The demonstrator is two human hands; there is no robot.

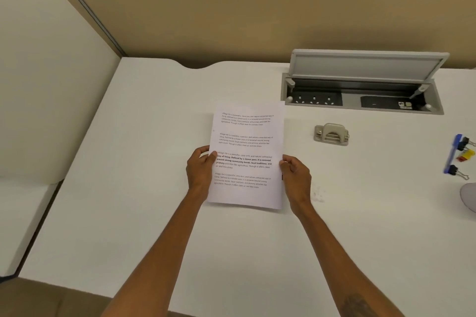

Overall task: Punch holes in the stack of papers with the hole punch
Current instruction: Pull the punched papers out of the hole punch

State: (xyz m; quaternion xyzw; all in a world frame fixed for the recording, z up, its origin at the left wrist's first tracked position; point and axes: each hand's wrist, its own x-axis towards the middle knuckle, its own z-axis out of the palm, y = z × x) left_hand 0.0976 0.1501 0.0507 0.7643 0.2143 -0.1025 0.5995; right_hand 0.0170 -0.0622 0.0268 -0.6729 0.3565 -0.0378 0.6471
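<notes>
Head view: left hand (200,167) and right hand (295,171) pinch the light, floppy papers (247,154) by their side edges, punch (331,134) near the counter's (154,136) back edge.

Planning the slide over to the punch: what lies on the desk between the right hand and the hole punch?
Nothing: in the head view, bare white desk separates the right hand from the hole punch.
</notes>
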